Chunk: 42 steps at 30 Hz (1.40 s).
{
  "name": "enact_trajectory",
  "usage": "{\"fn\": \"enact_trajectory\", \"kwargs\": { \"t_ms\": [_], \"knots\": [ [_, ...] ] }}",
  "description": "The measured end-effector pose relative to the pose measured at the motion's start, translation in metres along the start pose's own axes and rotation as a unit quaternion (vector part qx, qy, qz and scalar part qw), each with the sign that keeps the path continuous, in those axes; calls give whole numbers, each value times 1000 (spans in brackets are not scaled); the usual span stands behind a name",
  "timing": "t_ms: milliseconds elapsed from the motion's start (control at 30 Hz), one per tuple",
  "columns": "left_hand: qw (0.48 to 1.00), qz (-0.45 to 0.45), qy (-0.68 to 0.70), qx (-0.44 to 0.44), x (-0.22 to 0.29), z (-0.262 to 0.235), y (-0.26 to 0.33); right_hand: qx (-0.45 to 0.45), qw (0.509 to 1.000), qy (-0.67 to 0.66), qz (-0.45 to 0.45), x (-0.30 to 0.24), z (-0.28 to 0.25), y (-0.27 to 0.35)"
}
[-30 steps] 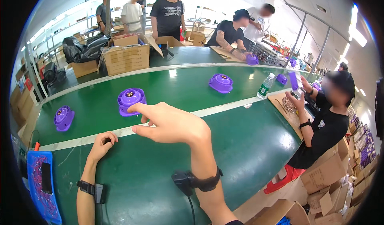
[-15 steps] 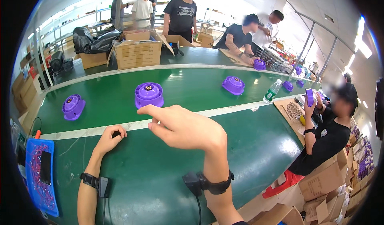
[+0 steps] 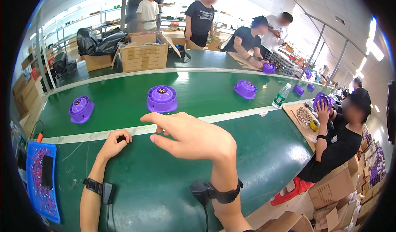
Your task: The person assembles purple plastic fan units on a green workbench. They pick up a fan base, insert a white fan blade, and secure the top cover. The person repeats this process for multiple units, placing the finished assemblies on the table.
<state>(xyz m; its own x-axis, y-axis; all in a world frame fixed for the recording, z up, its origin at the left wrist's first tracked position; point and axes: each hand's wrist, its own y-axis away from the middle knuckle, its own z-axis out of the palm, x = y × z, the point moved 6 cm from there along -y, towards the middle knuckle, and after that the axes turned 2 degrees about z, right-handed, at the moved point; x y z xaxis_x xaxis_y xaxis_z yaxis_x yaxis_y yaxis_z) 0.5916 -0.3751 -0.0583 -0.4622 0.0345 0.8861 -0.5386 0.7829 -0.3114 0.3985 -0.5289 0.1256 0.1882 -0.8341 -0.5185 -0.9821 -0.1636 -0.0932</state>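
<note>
My right hand (image 3: 192, 138) hovers over the near edge of the green belt, with its index finger stretched out, its thumb apart and nothing in it. Just beyond the fingers sits a purple round plastic housing (image 3: 162, 99) with a dark centre, apart from the hand. Resting by the white rail (image 3: 142, 129), my left hand (image 3: 114, 144) is curled into a loose fist; a dark hollow shows between thumb and fingers, and no object can be seen in it. A second purple housing (image 3: 81, 109) lies at the belt's left, and another (image 3: 246, 89) farther right.
A blue tray (image 3: 55, 199) of red wires lies at the left on the green worktop (image 3: 161, 190). A water bottle (image 3: 281, 96) stands on the rail at the right. A co-worker (image 3: 336, 137) there holds a purple housing. Cardboard boxes (image 3: 144, 58) stand across the belt.
The purple housings on the belt have shifted right. My hands have hardly moved. The co-worker at the right has turned the held housing.
</note>
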Motion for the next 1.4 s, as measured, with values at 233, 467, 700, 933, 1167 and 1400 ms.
{"fn": "enact_trajectory", "kwargs": {
  "t_ms": [233,467,700,933,1167,1400],
  "knots": [
    [1000,8,2,0,-1,-1,0,-3,1000,-3,2,-3,1,0],
    [1000,12,9,5,-7,-3,0,-11,1000,-15,8,0,3,-3],
    [1000,7,5,6,-5,-1,0,-2,1000,-4,4,0,2,0],
    [1000,-1,0,5,-5,-2,0,2,1000,1,-5,1,3,-2],
    [1000,2,-5,8,0,0,-1,-4,1000,-7,5,2,1,-2],
    [1000,6,-11,7,0,-1,-1,-3,1000,-5,-1,2,2,-2]
  ]
}}
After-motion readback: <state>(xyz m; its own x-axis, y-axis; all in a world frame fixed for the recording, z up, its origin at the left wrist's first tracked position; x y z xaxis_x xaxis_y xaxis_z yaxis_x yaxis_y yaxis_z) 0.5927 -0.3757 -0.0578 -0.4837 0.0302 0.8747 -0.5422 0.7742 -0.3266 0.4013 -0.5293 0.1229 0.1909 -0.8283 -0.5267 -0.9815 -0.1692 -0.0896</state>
